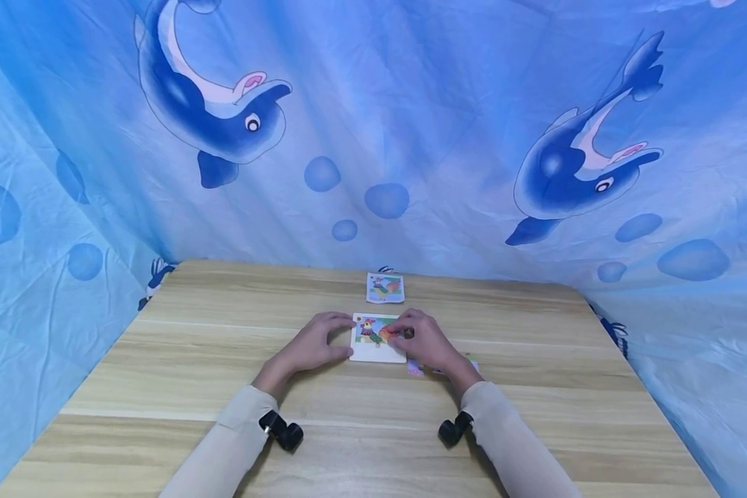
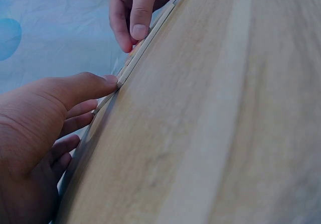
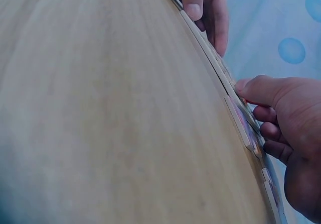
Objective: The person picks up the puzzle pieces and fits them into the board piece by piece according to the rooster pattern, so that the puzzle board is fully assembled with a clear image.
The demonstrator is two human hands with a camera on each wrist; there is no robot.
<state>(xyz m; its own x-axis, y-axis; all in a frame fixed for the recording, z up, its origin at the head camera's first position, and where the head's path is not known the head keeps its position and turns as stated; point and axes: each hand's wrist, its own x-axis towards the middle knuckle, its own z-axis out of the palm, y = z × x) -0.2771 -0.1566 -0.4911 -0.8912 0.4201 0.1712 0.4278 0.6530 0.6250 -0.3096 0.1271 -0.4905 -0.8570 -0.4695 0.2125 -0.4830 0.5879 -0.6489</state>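
A white puzzle board [image 1: 378, 354] lies flat in the middle of the table, with a colourful rooster picture in its upper part. At the board's left edge, my left hand [image 1: 312, 344] rests its thumb near the close corner and its fingers near the far one. My right hand [image 1: 427, 340] is over the board's right side, thumb and forefinger pinching an orange-red puzzle piece [image 3: 246, 102] at the rooster's tail. Most of that piece is hidden by the fingers. Under the right wrist lie loose puzzle pieces [image 1: 415, 367], partly covered by the hand.
A small picture card [image 1: 385, 288] with a similar rooster lies beyond the board, near the far edge of the wooden table [image 1: 193, 360]. A blue dolphin-print cloth [image 1: 411, 138] hangs behind and beside the table. Each sleeve carries a small black camera [image 1: 281, 430] at the wrist.
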